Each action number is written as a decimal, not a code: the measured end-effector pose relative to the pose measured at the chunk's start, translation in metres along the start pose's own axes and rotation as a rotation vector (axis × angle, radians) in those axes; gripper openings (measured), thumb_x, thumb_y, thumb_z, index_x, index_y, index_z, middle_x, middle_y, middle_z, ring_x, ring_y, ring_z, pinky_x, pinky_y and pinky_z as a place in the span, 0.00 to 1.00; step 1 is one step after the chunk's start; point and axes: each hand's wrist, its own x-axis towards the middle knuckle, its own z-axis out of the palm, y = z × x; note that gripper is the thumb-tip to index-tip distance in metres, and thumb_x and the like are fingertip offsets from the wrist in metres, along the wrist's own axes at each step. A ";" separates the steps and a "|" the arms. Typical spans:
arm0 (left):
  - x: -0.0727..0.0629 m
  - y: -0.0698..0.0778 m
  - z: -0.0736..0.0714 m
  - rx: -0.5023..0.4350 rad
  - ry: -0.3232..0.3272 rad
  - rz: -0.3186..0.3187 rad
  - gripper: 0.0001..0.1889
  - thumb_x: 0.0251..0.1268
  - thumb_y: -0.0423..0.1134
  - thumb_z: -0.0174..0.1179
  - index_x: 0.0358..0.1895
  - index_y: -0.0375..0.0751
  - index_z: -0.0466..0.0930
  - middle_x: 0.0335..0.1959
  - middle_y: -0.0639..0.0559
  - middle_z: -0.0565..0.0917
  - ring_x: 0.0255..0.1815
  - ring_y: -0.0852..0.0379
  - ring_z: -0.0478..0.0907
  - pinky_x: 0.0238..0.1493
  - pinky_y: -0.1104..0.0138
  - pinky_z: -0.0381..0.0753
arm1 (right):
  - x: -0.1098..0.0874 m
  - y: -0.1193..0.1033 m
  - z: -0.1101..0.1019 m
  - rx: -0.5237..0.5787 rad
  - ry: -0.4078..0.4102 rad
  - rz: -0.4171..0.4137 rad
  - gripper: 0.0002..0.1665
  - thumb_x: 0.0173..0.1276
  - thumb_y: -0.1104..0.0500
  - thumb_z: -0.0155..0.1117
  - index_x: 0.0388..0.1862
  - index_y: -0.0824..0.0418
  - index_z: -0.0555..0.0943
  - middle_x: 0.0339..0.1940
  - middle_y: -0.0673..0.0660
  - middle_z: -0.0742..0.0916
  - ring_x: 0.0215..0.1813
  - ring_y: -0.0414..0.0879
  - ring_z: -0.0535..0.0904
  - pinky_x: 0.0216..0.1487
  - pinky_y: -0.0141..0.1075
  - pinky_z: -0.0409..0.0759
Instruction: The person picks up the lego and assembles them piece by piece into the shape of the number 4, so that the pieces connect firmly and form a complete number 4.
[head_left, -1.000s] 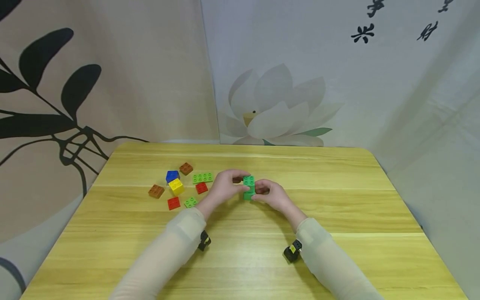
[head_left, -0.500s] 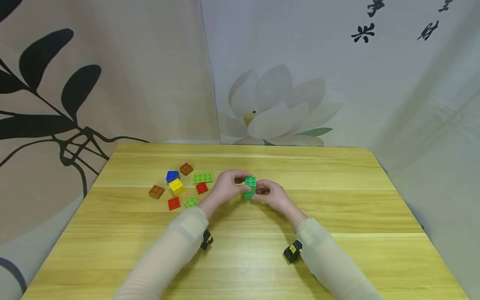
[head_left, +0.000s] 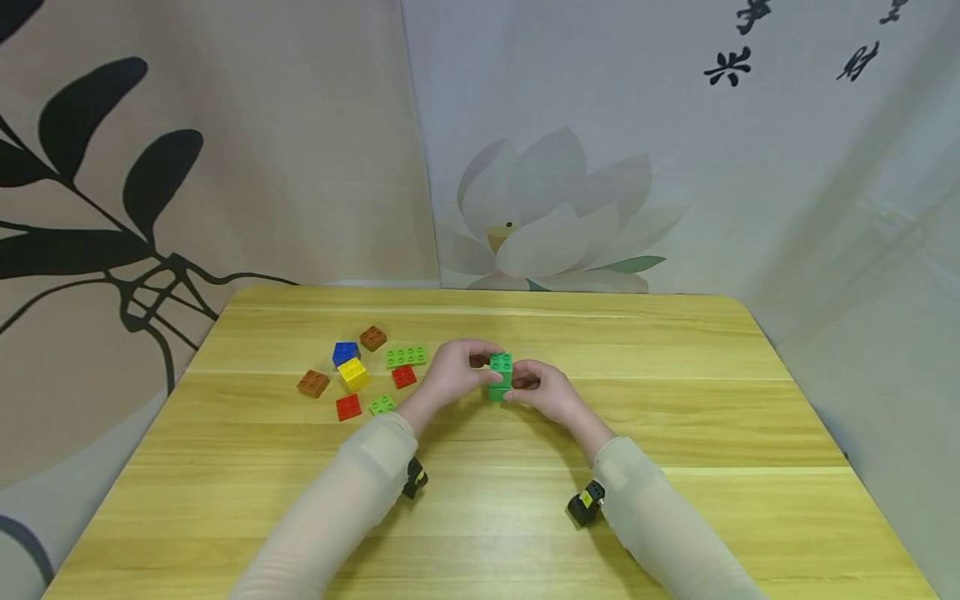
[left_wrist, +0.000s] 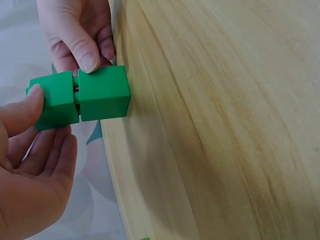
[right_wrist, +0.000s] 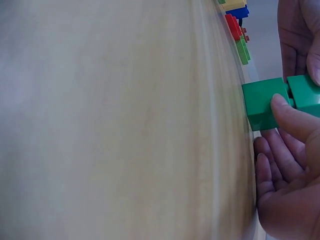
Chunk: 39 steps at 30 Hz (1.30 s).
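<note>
The green blocks (left_wrist: 104, 93) look smooth, glossy plastic; the bench (head_left: 675, 383), grained wood; the sleeves (head_left: 660, 512), matt cloth.

The upper green block (left_wrist: 59, 97) stands upright over the lower green block (left_wrist: 106, 95), 1 narrow gap between them.

Upper green block (head_left: 501, 364), left hand (head_left: 452, 372): slight rightward shift since earlier, apparently.

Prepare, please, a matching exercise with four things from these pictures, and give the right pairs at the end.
Things:
1. Left hand
2. Yellow brick
3. Right hand
4. Longest loose brick

Descriptions:
A. Holds the lower green brick
B. Light green
C. Holds the upper green brick
D. Beside the blue brick

Pairs: 1-C, 2-D, 3-A, 4-B
</note>
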 end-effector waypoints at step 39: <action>0.001 -0.007 0.002 0.016 -0.008 0.013 0.16 0.55 0.31 0.73 0.49 0.39 0.87 0.47 0.49 0.86 0.50 0.51 0.81 0.55 0.58 0.79 | 0.000 0.000 0.000 -0.010 -0.005 0.000 0.21 0.65 0.62 0.71 0.57 0.65 0.80 0.48 0.56 0.85 0.53 0.51 0.79 0.56 0.45 0.78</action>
